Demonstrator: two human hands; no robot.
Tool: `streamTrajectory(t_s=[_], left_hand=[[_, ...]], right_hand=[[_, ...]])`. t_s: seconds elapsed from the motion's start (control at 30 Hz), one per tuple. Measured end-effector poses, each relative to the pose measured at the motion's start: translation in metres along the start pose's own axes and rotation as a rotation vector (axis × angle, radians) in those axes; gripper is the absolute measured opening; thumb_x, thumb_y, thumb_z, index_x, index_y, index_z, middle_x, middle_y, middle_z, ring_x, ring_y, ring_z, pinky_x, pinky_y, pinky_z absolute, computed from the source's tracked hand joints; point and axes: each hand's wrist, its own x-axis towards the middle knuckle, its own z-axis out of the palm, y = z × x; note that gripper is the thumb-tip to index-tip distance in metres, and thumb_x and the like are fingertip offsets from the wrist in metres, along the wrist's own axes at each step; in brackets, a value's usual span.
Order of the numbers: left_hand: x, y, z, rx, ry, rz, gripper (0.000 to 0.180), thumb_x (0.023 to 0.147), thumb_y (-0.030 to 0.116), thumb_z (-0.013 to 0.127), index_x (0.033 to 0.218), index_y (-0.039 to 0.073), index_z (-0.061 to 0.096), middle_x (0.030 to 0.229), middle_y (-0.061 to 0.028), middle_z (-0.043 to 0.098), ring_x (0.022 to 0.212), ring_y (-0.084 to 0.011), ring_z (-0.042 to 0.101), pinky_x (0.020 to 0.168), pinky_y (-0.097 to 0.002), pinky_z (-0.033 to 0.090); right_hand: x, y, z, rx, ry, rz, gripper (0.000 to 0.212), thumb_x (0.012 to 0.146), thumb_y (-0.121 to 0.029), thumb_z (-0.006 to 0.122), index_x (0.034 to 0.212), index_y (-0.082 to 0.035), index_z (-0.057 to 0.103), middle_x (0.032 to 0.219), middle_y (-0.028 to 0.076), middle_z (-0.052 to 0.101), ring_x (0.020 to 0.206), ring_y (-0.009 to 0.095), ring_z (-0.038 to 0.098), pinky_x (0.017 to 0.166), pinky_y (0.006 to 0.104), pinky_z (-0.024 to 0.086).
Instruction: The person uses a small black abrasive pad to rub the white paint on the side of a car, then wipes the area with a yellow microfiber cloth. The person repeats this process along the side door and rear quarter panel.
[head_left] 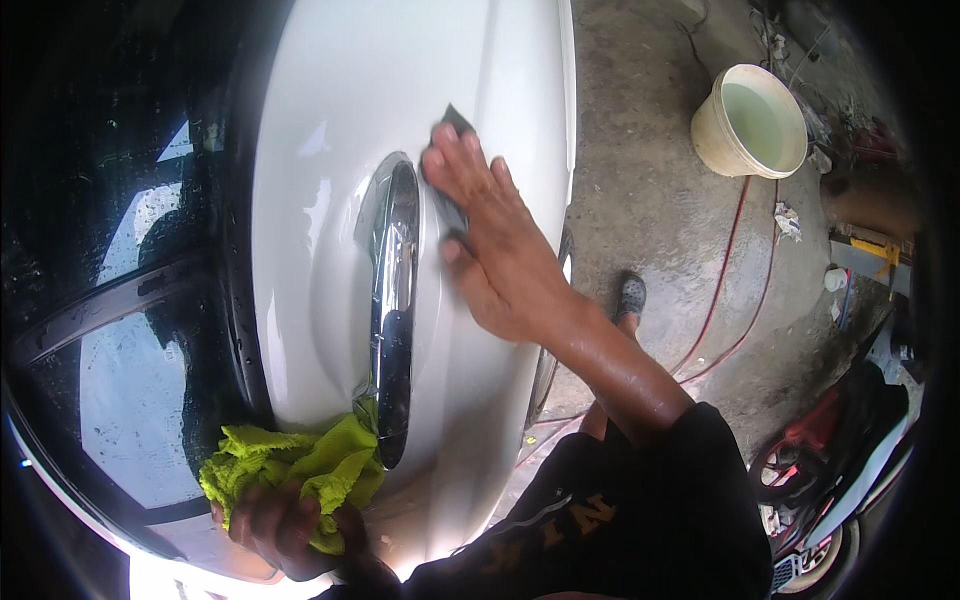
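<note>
While the fingers of my right hand (500, 240) lie stretched out flat over a thin dark-grey sheet (453, 117), my left hand (285, 530) clutches a lime-green, fluffy cloth (300, 455) in curled fingers, near the lower end of the long chrome door handle (394, 285). The sheet rests on the glossy white car door (370, 60), just beside the handle and partly hidden beneath my fingers. I judge the work to be under way, since the sheet is on the paint; which stretches are done and which remain, I cannot tell from the shine. Droplets bead the dark side window (60, 160). Beyond the car, the grey concrete floor (640, 130) looks damp in patches, and a white plastic bucket (708, 140) of cloudy, pale-green liquid stands near a thin red hose (735, 230).
</note>
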Motion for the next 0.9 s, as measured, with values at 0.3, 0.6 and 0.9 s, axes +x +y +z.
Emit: streamTrajectory(t_s=[0.3,0.6,0.9], left_hand=[[0.0,-0.002,0.008,-0.008,0.047,0.009,0.021,0.086,0.026,0.071,0.103,0.015,0.065,0.1,-0.0062,0.068,0.109,-0.0321,0.06,0.11,-0.0583,0.038],[-0.007,-0.008,-0.003,-0.007,-0.018,0.034,0.021,0.084,0.025,0.07,0.101,0.013,0.065,0.097,-0.0068,0.068,0.107,-0.0333,0.061,0.109,-0.0602,0.038],[0.007,0.015,0.0,0.057,-0.01,-0.113,0.018,0.093,0.034,0.07,0.103,0.025,0.058,0.098,0.0024,0.065,0.109,-0.025,0.058,0.111,-0.0581,0.038]], right_hand=[[0.009,0.01,-0.01,-0.021,-0.038,-0.074,0.086,0.084,-0.001,0.043,0.166,-0.009,0.017,0.172,0.018,0.014,0.16,0.039,0.008,0.128,0.0549,0.007],[-0.007,-0.002,-0.001,-0.004,-0.044,-0.02,0.09,0.08,-0.004,0.052,0.165,-0.006,0.022,0.172,0.018,0.016,0.159,0.039,0.013,0.128,0.0565,0.011],[-0.047,-0.033,0.007,0.037,-0.125,0.086,0.098,0.077,-0.005,0.06,0.165,-0.003,0.017,0.172,0.02,0.014,0.159,0.04,0.013,0.127,0.0578,0.015]])
